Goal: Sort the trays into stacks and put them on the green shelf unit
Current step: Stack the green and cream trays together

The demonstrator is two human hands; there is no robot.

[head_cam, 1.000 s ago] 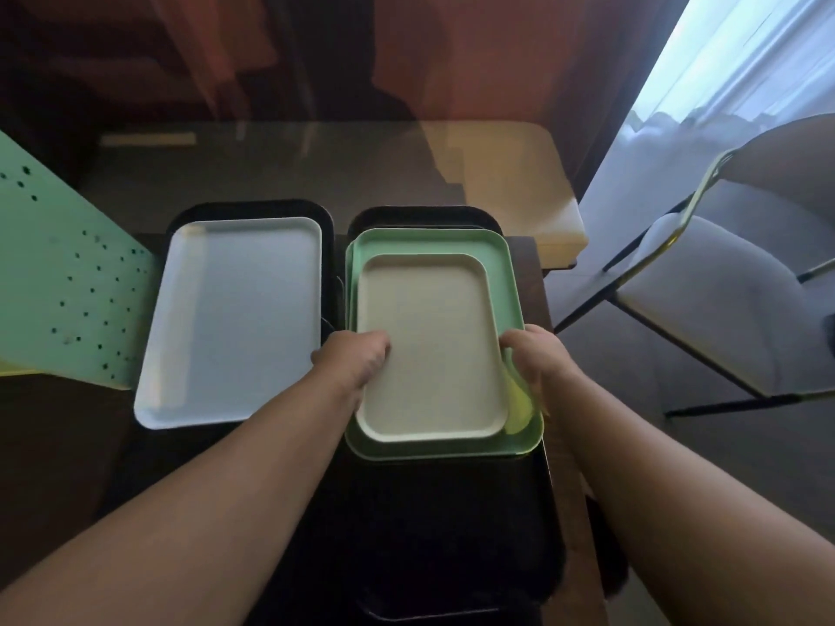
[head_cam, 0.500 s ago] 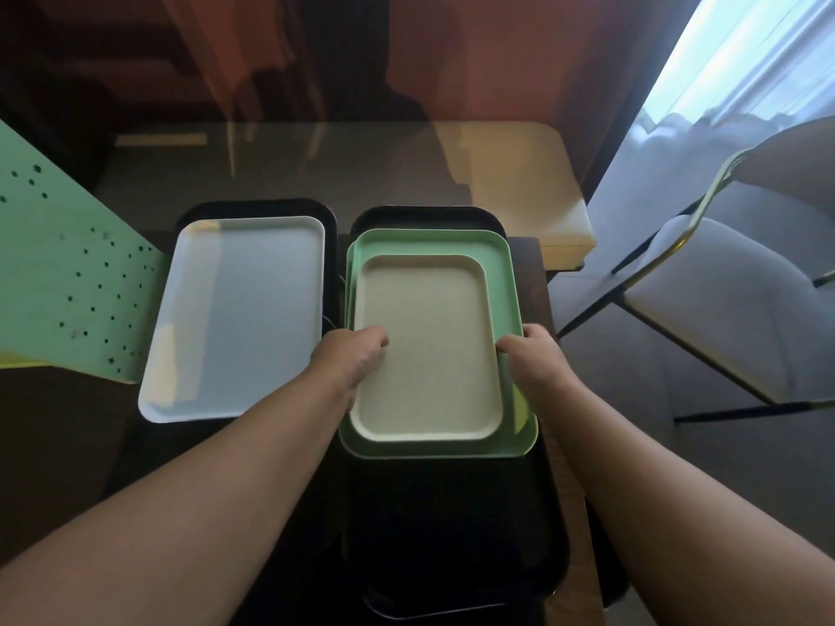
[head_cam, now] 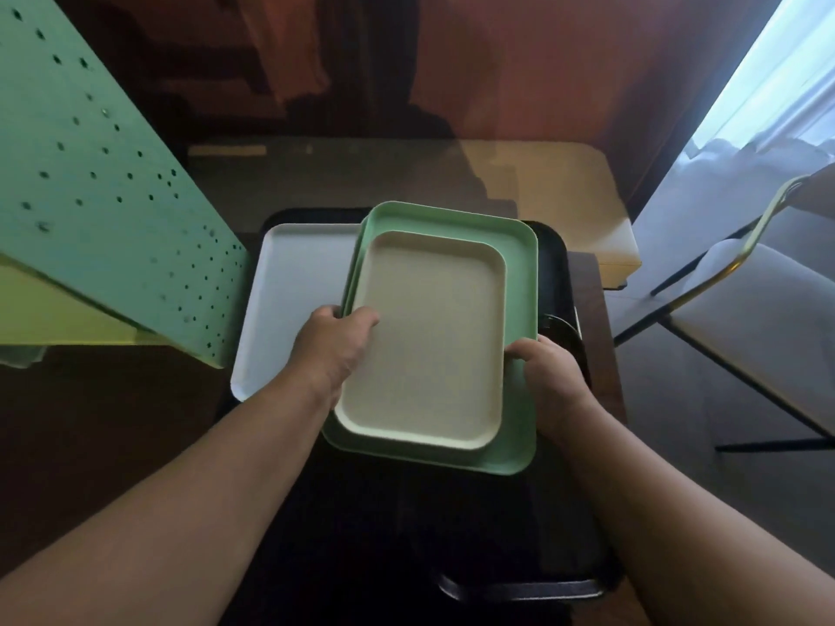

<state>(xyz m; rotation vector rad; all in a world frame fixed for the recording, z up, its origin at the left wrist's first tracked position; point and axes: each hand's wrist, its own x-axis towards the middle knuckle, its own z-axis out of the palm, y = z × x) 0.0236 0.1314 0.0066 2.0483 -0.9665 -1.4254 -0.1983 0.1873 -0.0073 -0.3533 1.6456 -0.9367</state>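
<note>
A small cream tray [head_cam: 429, 341] with rounded corners and a raised rim sits nested inside a larger pale green tray [head_cam: 519, 354] of the same shape; a second green rim shows just beneath along the left edge, so the green layer looks doubled. The stack is tilted slightly and overlaps the right edge of a white tray [head_cam: 293, 300] lying to its left. The left hand [head_cam: 334, 350] grips the stack's left edge, thumb on the cream tray's inner face and fingers curled under. The right hand [head_cam: 549, 381] clamps the right near edge, fingers closed around the green rim. Beneath everything lie dark black trays [head_cam: 551, 259], their rims showing at the far right and at the near side. The green shelf unit [head_cam: 99, 183], its side panel dotted with holes, stands to the left, near the white tray. A chair [head_cam: 745, 318] stands to the right of the tabletop [head_cam: 596, 309].
</note>
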